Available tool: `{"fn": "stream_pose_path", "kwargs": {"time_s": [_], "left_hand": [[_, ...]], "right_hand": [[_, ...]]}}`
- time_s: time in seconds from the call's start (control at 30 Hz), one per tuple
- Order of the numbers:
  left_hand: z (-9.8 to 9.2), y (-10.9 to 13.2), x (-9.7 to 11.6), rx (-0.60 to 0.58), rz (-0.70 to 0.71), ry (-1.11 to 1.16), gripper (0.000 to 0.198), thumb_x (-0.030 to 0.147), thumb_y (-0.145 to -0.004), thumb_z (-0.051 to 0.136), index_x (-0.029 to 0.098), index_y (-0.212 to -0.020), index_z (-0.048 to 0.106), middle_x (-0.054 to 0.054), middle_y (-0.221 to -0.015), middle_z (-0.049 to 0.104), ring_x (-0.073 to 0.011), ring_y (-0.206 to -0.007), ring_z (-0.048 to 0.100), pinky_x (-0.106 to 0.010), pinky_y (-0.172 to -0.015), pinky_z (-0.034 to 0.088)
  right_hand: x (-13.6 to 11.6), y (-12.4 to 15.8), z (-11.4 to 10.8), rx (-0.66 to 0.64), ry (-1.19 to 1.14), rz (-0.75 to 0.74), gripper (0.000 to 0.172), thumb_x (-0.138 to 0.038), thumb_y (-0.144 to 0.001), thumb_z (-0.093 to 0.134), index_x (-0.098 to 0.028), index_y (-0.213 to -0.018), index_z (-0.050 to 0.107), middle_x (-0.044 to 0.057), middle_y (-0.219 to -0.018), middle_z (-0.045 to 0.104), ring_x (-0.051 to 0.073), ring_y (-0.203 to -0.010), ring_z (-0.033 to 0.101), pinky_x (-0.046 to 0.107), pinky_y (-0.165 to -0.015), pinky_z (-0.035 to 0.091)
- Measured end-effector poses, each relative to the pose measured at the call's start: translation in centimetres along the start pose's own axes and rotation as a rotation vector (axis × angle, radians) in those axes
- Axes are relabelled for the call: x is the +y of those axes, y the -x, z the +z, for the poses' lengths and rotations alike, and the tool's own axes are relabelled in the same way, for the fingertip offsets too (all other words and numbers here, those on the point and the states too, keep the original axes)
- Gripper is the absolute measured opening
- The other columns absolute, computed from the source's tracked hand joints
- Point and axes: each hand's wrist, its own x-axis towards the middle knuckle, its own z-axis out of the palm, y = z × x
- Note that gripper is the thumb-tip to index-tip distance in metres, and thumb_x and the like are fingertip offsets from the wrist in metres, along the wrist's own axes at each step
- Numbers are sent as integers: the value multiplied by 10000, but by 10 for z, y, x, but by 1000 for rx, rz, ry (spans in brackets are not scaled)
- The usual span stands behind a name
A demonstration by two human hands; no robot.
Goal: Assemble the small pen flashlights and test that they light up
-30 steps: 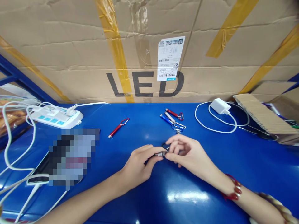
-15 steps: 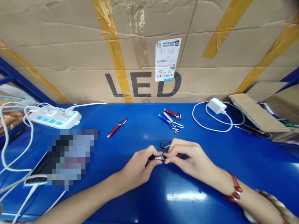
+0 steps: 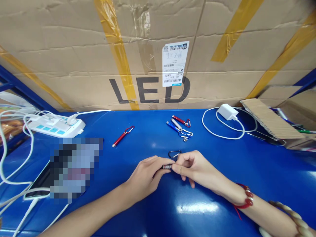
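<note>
A small black keychain flashlight (image 3: 167, 167) with a pale printed label lies level between my two hands, mostly covered by fingers. My left hand (image 3: 149, 171) is closed around its body, thumb below and index finger along the top. At its right end my right hand (image 3: 190, 166) pinches the tip between thumb and index finger, the other fingers curling loosely underneath. Just behind the fingers, a black carabiner (image 3: 174, 153) rests on the blue table; whether it joins the flashlight is hidden.
A red flashlight (image 3: 119, 139) with a carabiner lies left of centre. Farther back are a red flashlight (image 3: 179, 119), a blue one (image 3: 172, 126) and a silver one. A white charger (image 3: 227, 112), cardboard box (image 3: 274, 121), power strip (image 3: 58, 126) and partly blurred phone (image 3: 40, 182) surround them.
My right hand has rolled over: its thumb now crosses the flashlight's tip and its lower fingers show beneath. My left index finger has stretched farther along the top. The camera view shifted slightly.
</note>
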Motion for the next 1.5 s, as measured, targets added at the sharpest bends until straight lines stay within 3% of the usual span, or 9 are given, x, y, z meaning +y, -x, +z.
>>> {"fn": "stream_pose_path", "kwargs": {"time_s": [0.1,0.2,0.33,0.43,0.63,0.97,1.1,1.3,1.5], "left_hand": [[-1,-3,4,11,-95,89,146,136,-869,480,185,-945,594,-13,-831,690,-118,-741,629,-188,-688,473],[-4,-5,8,-2,-185,143,145,130,-858,477,180,-919,599,-11,-843,686,-110,-716,621,-169,-640,461],[-6,-6,10,-52,-238,177,153,140,-858,462,166,-917,601,0,-748,658,-96,-604,577,-161,-556,427],[-5,-5,9,-98,-236,193,149,157,-860,464,164,-915,603,3,-712,640,-96,-580,559,-167,-544,415],[-3,-1,5,-189,-177,210,94,180,-883,444,183,-871,537,-18,-799,665,-125,-705,622,-200,-638,457],[1,3,1,-41,-24,117,146,149,-876,439,194,-739,465,-13,-705,627,-132,-649,614,-223,-621,483],[4,5,-3,25,24,5,176,164,-880,449,179,-712,495,-16,-645,602,-130,-600,585,-231,-598,477],[3,4,-2,103,63,-118,119,170,-877,496,170,-786,573,-25,-696,665,-131,-603,580,-240,-592,451],[-2,0,5,72,-56,-22,163,147,-880,474,205,-933,617,-6,-769,692,-121,-643,590,-219,-624,464]], "right_hand": [[0,0,-4,94,134,-134,283,-396,-675,708,-154,-597,583,-42,-472,507,60,-397,444,153,-328,374],[0,0,-11,266,346,-483,186,-320,-660,746,-166,-696,648,-2,-646,599,76,-498,510,175,-418,426],[2,1,-21,157,550,-837,95,-233,-806,628,-222,-868,699,25,-860,641,100,-673,599,205,-591,490],[4,2,-25,104,641,-919,174,-207,-870,539,-215,-816,705,26,-856,644,106,-740,623,214,-665,493],[5,1,-26,71,761,-976,171,-212,-863,560,-220,-758,694,-4,-772,634,83,-692,612,178,-585,426],[11,2,-12,120,616,-794,220,-251,-832,578,-184,-633,646,9,-645,607,98,-570,538,218,-521,385],[9,1,-2,164,432,-565,263,-281,-761,632,-173,-541,536,-4,-592,572,102,-546,508,223,-519,394],[6,0,5,50,102,-132,373,-472,-706,630,-187,-541,455,-53,-412,469,55,-333,381,175,-329,299],[4,0,4,71,156,-180,365,-490,-756,586,-180,-589,488,-46,-435,486,64,-358,425,168,-340,336]]}}
